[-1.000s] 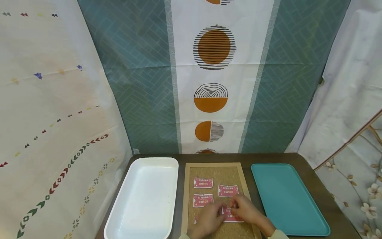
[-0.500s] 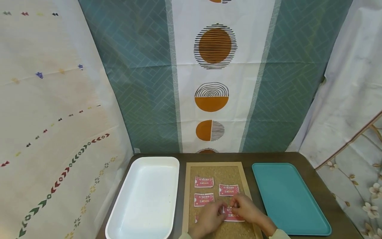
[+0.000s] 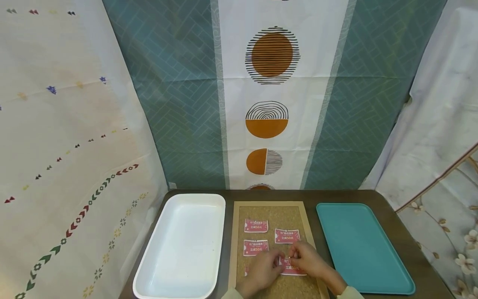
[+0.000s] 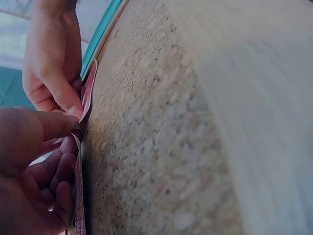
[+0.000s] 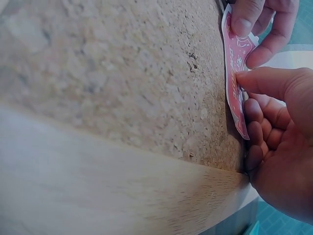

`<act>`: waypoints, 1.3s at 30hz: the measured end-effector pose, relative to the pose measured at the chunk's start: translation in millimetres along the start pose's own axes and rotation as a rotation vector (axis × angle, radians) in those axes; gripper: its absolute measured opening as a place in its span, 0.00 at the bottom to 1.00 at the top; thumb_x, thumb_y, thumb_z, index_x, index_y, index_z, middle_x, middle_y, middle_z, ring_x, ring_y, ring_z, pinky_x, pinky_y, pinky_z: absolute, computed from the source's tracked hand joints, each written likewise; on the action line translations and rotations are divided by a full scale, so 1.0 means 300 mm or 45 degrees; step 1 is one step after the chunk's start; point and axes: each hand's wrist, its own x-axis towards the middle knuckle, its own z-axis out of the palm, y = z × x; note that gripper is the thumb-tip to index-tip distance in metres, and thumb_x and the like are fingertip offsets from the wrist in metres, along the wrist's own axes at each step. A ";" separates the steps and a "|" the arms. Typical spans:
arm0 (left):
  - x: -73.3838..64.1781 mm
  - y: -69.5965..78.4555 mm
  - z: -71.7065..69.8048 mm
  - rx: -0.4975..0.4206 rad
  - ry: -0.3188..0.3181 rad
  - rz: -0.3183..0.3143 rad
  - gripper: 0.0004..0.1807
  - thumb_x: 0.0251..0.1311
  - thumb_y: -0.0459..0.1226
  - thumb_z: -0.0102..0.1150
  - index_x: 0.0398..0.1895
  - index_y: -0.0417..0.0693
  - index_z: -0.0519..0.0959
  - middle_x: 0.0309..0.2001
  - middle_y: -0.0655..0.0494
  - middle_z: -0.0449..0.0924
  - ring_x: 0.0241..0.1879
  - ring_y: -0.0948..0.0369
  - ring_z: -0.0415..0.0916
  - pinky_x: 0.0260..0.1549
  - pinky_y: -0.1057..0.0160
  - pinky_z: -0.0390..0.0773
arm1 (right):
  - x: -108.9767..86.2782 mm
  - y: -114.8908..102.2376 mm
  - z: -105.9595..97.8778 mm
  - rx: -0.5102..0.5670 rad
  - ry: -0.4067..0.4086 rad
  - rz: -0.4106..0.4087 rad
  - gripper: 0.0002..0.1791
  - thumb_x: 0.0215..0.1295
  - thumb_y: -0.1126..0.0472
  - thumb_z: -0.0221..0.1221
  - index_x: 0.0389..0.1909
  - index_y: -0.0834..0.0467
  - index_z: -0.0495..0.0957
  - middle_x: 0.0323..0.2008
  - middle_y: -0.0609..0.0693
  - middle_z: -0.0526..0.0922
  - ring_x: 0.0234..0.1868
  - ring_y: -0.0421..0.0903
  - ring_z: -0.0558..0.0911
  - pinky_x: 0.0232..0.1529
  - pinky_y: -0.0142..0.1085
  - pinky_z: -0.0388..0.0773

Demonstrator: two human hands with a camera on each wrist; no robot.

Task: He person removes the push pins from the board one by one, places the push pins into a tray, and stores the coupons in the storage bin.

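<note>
A red-and-white paper coupon lies against the cork board, low on its right side. At its upper left corner my left hand pinches the paper between thumb and fingers. My right hand pinches the upper edge close by, thumb on the printed face in the right wrist view, where the coupon bends off the cork. Whether a pin sits under those fingertips is hidden. Above are other coupons: one upper right, one upper left, one mid left. Another is mostly covered by my left hand.
The board's wooden frame borders the cork. A white tray stands to its left, a teal tray to its right, all on a dark table. Patterned cloths hang behind and at both sides.
Both hands keep their place at the coupon with hardly any movement. The whole head view has shifted slightly, so the scene sits a little higher and further right.
</note>
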 end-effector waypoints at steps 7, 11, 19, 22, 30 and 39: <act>-0.004 0.009 -0.009 -0.007 0.003 0.008 0.12 0.62 0.35 0.73 0.48 0.50 0.86 0.24 0.70 0.74 0.23 0.78 0.63 0.22 0.75 0.65 | -0.002 -0.014 -0.002 0.010 -0.014 0.033 0.09 0.59 0.72 0.68 0.31 0.59 0.78 0.25 0.43 0.74 0.26 0.31 0.70 0.27 0.29 0.69; -0.004 0.008 -0.015 -0.016 -0.004 -0.014 0.13 0.61 0.33 0.73 0.49 0.50 0.86 0.24 0.70 0.74 0.23 0.77 0.63 0.22 0.75 0.66 | 0.006 -0.016 0.000 0.014 -0.021 0.038 0.09 0.59 0.72 0.68 0.31 0.59 0.78 0.25 0.42 0.74 0.26 0.31 0.71 0.27 0.29 0.70; 0.003 0.004 -0.015 -0.028 -0.012 -0.030 0.14 0.60 0.33 0.73 0.49 0.50 0.86 0.24 0.71 0.74 0.23 0.77 0.64 0.23 0.75 0.66 | 0.008 -0.015 0.000 0.011 -0.027 0.046 0.09 0.59 0.71 0.69 0.31 0.58 0.78 0.26 0.43 0.74 0.27 0.32 0.70 0.28 0.29 0.69; 0.002 0.001 -0.011 -0.043 -0.014 -0.023 0.14 0.60 0.33 0.73 0.49 0.50 0.86 0.24 0.71 0.74 0.23 0.78 0.64 0.22 0.75 0.67 | 0.006 -0.015 0.000 0.024 -0.034 0.059 0.09 0.59 0.72 0.69 0.32 0.59 0.78 0.26 0.43 0.74 0.27 0.32 0.70 0.27 0.29 0.69; 0.001 0.001 -0.009 -0.025 0.001 -0.004 0.13 0.60 0.33 0.74 0.48 0.50 0.86 0.24 0.69 0.76 0.23 0.78 0.64 0.22 0.75 0.66 | 0.002 -0.017 -0.003 0.027 -0.040 0.048 0.09 0.60 0.72 0.69 0.32 0.59 0.78 0.25 0.43 0.74 0.26 0.32 0.70 0.26 0.29 0.68; 0.004 0.006 -0.014 -0.021 -0.012 -0.024 0.13 0.60 0.33 0.74 0.47 0.51 0.87 0.24 0.70 0.75 0.23 0.78 0.63 0.22 0.75 0.65 | 0.004 -0.013 -0.006 0.031 -0.036 -0.002 0.09 0.62 0.74 0.65 0.30 0.57 0.79 0.26 0.42 0.75 0.26 0.31 0.70 0.26 0.28 0.68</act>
